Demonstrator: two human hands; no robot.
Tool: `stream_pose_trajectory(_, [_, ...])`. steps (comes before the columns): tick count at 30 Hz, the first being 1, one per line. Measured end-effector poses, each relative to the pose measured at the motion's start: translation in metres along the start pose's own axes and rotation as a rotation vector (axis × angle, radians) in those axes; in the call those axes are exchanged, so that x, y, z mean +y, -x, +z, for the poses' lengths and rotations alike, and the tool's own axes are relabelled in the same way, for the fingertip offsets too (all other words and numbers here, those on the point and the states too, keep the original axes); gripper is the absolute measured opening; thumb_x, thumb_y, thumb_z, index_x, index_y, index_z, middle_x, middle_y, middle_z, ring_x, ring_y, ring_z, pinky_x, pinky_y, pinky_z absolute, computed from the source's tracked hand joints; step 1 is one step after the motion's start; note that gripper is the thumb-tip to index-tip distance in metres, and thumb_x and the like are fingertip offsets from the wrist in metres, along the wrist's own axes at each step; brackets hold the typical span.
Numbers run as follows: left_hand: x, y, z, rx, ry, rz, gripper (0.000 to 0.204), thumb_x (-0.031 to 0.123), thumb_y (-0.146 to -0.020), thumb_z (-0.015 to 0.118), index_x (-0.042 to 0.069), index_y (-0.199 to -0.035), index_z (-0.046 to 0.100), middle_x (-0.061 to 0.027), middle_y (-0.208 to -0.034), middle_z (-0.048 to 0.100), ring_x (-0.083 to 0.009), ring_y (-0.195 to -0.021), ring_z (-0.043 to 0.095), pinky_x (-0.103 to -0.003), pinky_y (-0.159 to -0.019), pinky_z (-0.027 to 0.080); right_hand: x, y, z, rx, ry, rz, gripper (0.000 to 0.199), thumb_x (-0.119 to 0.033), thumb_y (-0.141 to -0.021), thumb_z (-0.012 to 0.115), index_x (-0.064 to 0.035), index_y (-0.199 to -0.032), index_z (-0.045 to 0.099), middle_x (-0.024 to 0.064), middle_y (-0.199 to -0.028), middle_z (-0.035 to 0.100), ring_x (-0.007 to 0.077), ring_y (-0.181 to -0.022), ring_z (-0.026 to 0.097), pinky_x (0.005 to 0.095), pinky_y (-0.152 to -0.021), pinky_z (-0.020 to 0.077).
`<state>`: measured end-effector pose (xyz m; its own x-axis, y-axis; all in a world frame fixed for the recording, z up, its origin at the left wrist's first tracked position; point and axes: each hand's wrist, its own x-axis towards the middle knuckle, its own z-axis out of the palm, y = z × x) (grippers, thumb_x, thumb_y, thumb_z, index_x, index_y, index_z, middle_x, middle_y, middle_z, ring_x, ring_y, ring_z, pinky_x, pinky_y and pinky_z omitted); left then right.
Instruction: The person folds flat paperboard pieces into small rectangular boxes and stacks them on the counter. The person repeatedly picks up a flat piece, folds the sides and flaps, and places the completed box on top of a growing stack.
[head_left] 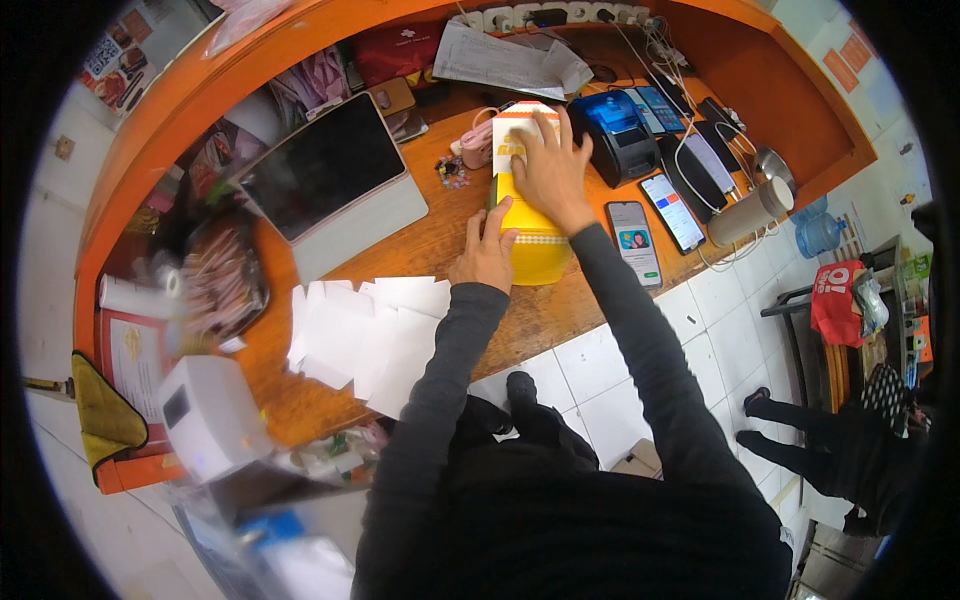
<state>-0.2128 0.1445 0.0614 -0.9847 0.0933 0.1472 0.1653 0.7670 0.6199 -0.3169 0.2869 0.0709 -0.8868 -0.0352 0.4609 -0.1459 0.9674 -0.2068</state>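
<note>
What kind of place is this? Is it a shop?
Probably a shop or food-stall counter. On the orange wooden counter sit a small receipt printer, several phones on charging cables and a tablet. The person's left hand and right hand press on a yellow paper bag.

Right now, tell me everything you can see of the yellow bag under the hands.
The yellow bag looks like a paper takeaway bag, standing on the orange wooden counter beside a row of phones. Its lower body is plain yellow with a pale dotted band across it; the folded top is white with yellow and orange print. The right hand presses flat on that top, and the left hand steadies its left side. Its contents are hidden.
</note>
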Motion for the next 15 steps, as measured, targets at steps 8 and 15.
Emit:
stream_pose_trajectory(8, [-0.005, 0.002, 0.006, 0.003, 0.039, 0.001, 0.04, 0.03, -0.101, 0.047, 0.028, -0.141, 0.041, -0.0088, -0.129, 0.052, -0.0366, -0.11, 0.059, -0.051, -0.085, 0.052, -0.001, 0.023, 0.004, -0.106, -0.161, 0.097, 0.047, -0.048, -0.094, 0.047, -0.0166, -0.124, 0.064, 0.0149, -0.143, 0.049, 0.0399, -0.133, 0.04, 0.0565, -0.108, 0.0335])
stream_pose_trajectory(15, [-0.016, 0.006, 0.002, 0.015, 0.217, 0.154, 0.053, 0.025, -0.097, 0.053, 0.027, -0.147, 0.034, -0.0167, -0.139, 0.046, -0.0394, -0.124, 0.049, -0.046, -0.099, 0.045, 0.006, 0.017, 0.002, -0.13, -0.102, -0.013, 0.043, -0.042, -0.097, 0.044, -0.0134, -0.119, 0.066, 0.0198, -0.132, 0.057, 0.0317, -0.132, 0.043, 0.0456, -0.112, 0.0268])
